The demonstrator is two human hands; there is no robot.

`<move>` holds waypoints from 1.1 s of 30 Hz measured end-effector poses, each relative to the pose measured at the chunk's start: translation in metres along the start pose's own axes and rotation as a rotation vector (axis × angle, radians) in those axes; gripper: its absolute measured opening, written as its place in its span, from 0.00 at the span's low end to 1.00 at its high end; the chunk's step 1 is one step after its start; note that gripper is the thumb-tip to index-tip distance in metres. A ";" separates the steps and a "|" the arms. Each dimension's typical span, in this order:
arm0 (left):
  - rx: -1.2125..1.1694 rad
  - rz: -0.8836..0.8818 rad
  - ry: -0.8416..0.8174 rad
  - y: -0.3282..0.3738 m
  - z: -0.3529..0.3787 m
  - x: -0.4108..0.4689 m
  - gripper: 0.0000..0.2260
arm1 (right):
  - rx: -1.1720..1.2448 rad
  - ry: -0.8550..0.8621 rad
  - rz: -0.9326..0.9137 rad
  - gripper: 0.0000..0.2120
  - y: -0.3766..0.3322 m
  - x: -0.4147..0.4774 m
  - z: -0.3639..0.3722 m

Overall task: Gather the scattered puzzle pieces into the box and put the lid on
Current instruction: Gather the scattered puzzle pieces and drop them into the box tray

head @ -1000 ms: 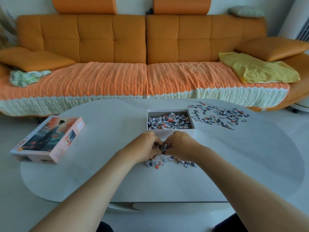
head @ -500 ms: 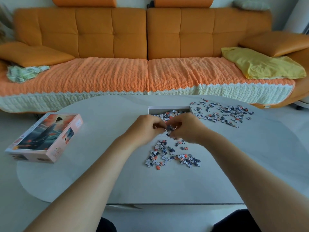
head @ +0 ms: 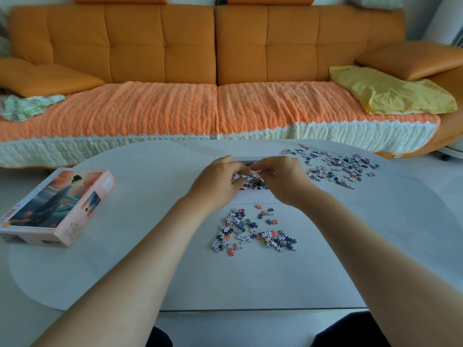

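Both my hands over the open box, fingers curled together above the pieces in it.

My left hand (head: 217, 182) and right hand (head: 284, 180) meet fingertip to fingertip over the box (head: 253, 195); each grip is curled and half closed, but whether either actually pinches pieces I cannot tell, since the fingers hide their own tips. My hands cover most of the box; only its near wall and a patch of pieces inside show. A loose cluster of puzzle pieces (head: 250, 232) lies on the table (head: 125, 271) just in front of the box, another scatter (head: 335, 167) to its right. The lid (head: 57, 207) rests well apart at the table's left edge, its near corner cut off.
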State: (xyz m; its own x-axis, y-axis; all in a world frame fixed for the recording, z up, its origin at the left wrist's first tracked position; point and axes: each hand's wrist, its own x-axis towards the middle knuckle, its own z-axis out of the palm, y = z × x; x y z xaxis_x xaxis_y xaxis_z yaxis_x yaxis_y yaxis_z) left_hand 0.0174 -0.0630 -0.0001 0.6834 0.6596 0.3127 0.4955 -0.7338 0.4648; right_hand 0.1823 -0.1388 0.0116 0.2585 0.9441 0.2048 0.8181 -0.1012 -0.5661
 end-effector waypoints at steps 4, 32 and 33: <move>0.057 0.033 -0.084 0.004 -0.009 -0.018 0.04 | 0.034 -0.041 -0.103 0.13 -0.006 -0.013 -0.003; 0.087 -0.084 -0.484 0.004 0.008 -0.056 0.29 | -0.334 -0.616 0.165 0.33 0.002 -0.055 -0.004; 0.075 -0.077 -0.470 0.006 0.009 -0.055 0.27 | -0.336 -0.589 0.150 0.30 0.001 -0.054 -0.002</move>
State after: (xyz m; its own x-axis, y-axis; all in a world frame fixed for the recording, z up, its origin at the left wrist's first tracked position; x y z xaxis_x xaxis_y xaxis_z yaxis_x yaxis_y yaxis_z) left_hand -0.0121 -0.1049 -0.0221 0.8028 0.5804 -0.1366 0.5799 -0.7066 0.4054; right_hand 0.1705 -0.1901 0.0017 0.1374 0.9158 -0.3775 0.9344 -0.2462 -0.2573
